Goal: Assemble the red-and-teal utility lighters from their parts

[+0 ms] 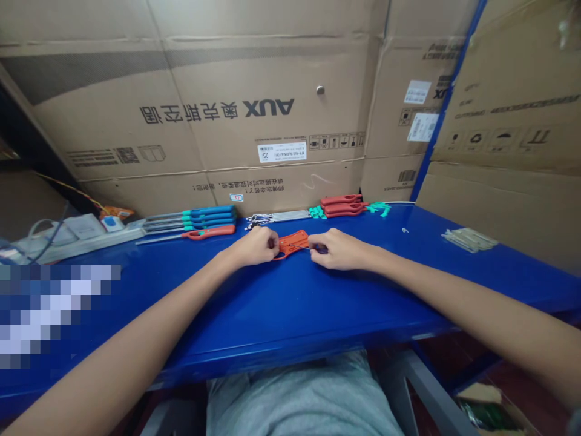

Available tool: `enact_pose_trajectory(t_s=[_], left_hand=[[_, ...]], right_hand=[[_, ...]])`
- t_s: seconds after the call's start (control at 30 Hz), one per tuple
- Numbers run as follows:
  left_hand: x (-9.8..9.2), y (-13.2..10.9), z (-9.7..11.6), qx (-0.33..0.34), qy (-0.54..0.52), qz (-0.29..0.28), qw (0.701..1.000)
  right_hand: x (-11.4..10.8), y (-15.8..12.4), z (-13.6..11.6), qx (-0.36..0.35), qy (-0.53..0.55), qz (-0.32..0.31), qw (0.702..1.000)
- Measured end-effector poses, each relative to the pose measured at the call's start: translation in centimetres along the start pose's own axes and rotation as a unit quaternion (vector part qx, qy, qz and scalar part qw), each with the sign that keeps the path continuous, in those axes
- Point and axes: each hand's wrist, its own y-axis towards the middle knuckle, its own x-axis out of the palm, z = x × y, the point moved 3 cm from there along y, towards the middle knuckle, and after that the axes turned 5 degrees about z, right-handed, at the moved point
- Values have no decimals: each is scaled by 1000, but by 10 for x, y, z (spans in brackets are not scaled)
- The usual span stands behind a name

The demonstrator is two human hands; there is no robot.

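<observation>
An orange lighter handle shell (pixel 294 241) is between my hands at the middle of the table, its inner side facing up and a trigger loop at its lower left. My left hand (pixel 259 246) is closed on the shell's left end. At the right end, my right hand (pixel 334 249) has its fingers pinched together. A thin, wire-like piece (pixel 301 246) runs from those fingers over the shell. My fingers hide its far end. Just behind the shell lie several pale metal rods with wires (pixel 290 215).
Blue-handled long lighters (pixel 211 213) and one orange-handled lighter (pixel 211 232) lie left, near a power strip (pixel 91 239). Green caps (pixel 316 212), red handle shells (pixel 342 207) and green pieces (pixel 379 209) line the back. Clear strips (pixel 469 239) lie right. Cardboard (pixel 263 79) walls the back.
</observation>
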Motion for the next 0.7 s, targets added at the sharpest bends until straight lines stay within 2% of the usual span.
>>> enact_pose_trajectory(t_s=[0.27,0.5,0.6,0.7], left_hand=[[1,-1,1,10,-1,8,1000],[3,2,-2,22,-17,6,1000],[4,4,-5,25,-25,6,999],[5,5,-8,25,-39,4,999]], right_hand=[[1,1,-5,19,2,3,1000],[3,3,-4,65,54,-4,996],[3,4,-4,56,42,-15,997],[3,6,-6,27,-17,-24,999]])
